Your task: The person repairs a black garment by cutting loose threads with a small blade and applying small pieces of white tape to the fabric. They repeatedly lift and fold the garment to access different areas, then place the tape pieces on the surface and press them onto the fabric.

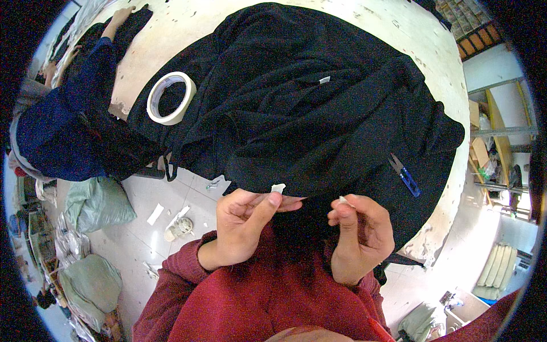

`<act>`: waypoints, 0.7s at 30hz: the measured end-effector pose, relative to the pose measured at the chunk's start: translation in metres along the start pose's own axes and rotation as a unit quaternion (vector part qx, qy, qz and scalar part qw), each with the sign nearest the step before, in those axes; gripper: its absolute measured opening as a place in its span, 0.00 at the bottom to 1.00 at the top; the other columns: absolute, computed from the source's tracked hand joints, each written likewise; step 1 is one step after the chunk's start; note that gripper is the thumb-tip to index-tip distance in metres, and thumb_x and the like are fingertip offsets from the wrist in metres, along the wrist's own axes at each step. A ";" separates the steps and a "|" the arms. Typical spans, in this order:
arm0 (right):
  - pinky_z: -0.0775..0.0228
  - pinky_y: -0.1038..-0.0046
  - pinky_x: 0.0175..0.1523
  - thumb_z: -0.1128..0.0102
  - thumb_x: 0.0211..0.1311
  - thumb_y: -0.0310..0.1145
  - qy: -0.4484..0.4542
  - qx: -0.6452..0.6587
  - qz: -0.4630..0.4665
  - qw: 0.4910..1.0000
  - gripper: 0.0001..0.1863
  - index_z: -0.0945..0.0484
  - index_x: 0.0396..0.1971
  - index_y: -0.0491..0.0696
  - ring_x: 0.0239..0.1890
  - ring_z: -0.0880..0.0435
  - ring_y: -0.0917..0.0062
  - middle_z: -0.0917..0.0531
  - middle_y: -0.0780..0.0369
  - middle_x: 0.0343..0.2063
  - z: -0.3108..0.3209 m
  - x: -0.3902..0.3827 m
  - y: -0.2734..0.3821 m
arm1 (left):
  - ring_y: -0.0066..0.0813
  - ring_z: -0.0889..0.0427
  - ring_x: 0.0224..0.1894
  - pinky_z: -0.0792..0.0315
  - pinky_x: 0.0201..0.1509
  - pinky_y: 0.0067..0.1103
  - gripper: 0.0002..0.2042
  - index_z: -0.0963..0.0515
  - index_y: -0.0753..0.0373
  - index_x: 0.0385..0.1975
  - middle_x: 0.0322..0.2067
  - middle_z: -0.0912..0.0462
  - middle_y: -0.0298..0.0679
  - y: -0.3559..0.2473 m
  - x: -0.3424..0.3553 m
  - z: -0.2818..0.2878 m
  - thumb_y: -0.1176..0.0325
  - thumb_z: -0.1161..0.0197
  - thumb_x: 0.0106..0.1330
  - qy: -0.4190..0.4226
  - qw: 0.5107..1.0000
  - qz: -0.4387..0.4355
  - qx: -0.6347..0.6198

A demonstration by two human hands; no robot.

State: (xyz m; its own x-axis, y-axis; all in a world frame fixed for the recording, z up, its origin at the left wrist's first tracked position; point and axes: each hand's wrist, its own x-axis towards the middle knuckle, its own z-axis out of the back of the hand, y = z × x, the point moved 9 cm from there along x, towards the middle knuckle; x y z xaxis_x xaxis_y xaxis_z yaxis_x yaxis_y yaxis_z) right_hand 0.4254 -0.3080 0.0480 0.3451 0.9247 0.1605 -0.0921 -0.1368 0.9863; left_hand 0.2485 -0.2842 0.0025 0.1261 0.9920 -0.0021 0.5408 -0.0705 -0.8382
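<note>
My left hand (245,219) pinches a small torn piece of white tape (278,188) between thumb and forefinger, with the other fingers stretched out behind. A smaller white bit of tape (343,200) is caught between the thumb and fingertips of my right hand (364,236). Both hands are just over the near edge of a large heap of black fabric (307,125). A roll of cream masking tape (188,105) lies on the fabric's left part. Blue-handled thread snips (405,175) rest on it at the right, points away from me. One more white scrap (325,80) sits farther back.
Under the fabric is a worn pale table (171,28). At the left a co-worker in a dark blue sleeve (74,108) reaches over black cloth. Pale green sacks (99,204) and scraps lie on the tiled floor. Shelves (507,134) stand at the right.
</note>
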 end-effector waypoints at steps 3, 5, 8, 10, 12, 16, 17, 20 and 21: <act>0.25 0.81 0.32 0.33 0.53 0.17 0.005 -0.046 -0.045 0.998 0.09 0.20 0.35 0.39 0.29 0.18 0.76 0.21 0.59 0.38 -0.009 -0.002 -0.002 | 0.39 0.17 0.46 0.21 0.52 0.34 0.10 0.26 0.74 0.46 0.42 0.18 0.53 -0.001 -0.001 0.000 0.77 0.50 0.71 0.000 1.000 0.002 0.001; 0.25 0.83 0.29 0.31 0.51 0.18 0.026 0.064 -0.130 0.989 0.07 0.19 0.31 0.40 0.28 0.19 0.78 0.24 0.62 0.39 -0.020 -0.005 -0.014 | 0.38 0.17 0.46 0.22 0.53 0.32 0.10 0.25 0.74 0.46 0.43 0.18 0.53 -0.001 -0.002 0.000 0.77 0.49 0.71 0.009 0.999 0.008 0.036; 0.27 0.83 0.28 0.29 0.51 0.21 0.033 0.092 -0.179 0.979 0.06 0.20 0.23 0.42 0.26 0.20 0.81 0.24 0.63 0.37 -0.027 -0.008 -0.023 | 0.32 0.17 0.44 0.22 0.50 0.26 0.09 0.24 0.74 0.44 0.42 0.17 0.51 -0.001 -0.007 0.002 0.77 0.47 0.70 0.005 0.996 0.005 0.093; 0.29 0.83 0.27 0.27 0.50 0.24 0.041 -0.036 -0.098 0.994 0.09 0.22 0.20 0.42 0.26 0.21 0.82 0.23 0.63 0.37 -0.025 -0.002 -0.015 | 0.27 0.17 0.41 0.23 0.47 0.22 0.08 0.23 0.73 0.43 0.40 0.17 0.49 -0.001 -0.009 0.006 0.77 0.46 0.70 -0.009 0.993 0.007 0.118; 0.30 0.81 0.27 0.26 0.48 0.25 0.073 -0.107 -0.077 0.989 0.08 0.20 0.21 0.44 0.28 0.21 0.81 0.23 0.62 0.37 -0.028 0.001 -0.017 | 0.22 0.18 0.39 0.24 0.43 0.18 0.07 0.22 0.72 0.42 0.39 0.16 0.48 0.001 -0.010 0.012 0.77 0.46 0.70 -0.021 0.991 0.022 0.130; 0.31 0.76 0.30 0.25 0.43 0.30 0.083 -0.196 0.247 0.945 0.15 0.14 0.35 0.56 0.29 0.22 0.78 0.21 0.64 0.43 -0.034 0.000 0.030 | 0.18 0.19 0.36 0.26 0.39 0.15 0.06 0.21 0.71 0.40 0.37 0.15 0.44 0.003 -0.013 0.018 0.78 0.44 0.69 -0.009 0.992 0.060 0.109; 0.32 0.76 0.30 0.27 0.44 0.30 0.109 -0.245 0.278 0.923 0.17 0.15 0.38 0.57 0.29 0.22 0.79 0.21 0.64 0.45 -0.039 -0.001 0.031 | 0.17 0.19 0.36 0.26 0.39 0.15 0.06 0.21 0.71 0.40 0.37 0.15 0.43 0.003 -0.013 0.017 0.78 0.44 0.68 -0.008 0.995 0.054 0.078; 0.35 0.79 0.28 0.34 0.50 0.28 0.180 -0.350 0.381 0.837 0.19 0.17 0.45 0.59 0.27 0.23 0.82 0.22 0.66 0.51 -0.049 -0.002 0.034 | 0.15 0.21 0.37 0.28 0.40 0.15 0.05 0.21 0.70 0.39 0.36 0.16 0.40 0.008 -0.014 0.016 0.78 0.44 0.69 -0.033 0.995 0.079 0.059; 0.35 0.79 0.28 0.34 0.50 0.28 0.185 -0.343 0.389 0.835 0.19 0.17 0.44 0.58 0.27 0.23 0.82 0.21 0.66 0.50 -0.048 -0.001 0.034 | 0.14 0.22 0.37 0.28 0.40 0.15 0.05 0.21 0.69 0.39 0.36 0.16 0.38 0.008 -0.014 0.019 0.78 0.44 0.69 -0.055 0.991 0.093 0.075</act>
State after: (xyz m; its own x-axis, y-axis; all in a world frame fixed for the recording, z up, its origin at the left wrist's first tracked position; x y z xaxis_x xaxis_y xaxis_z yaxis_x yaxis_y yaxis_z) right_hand 0.3774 -0.2963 0.0797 -0.3697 0.7147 0.5938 -0.7109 -0.6291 0.3146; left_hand 0.2357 -0.2967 -0.0144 0.1152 0.9694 -0.2169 0.3853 -0.2449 -0.8897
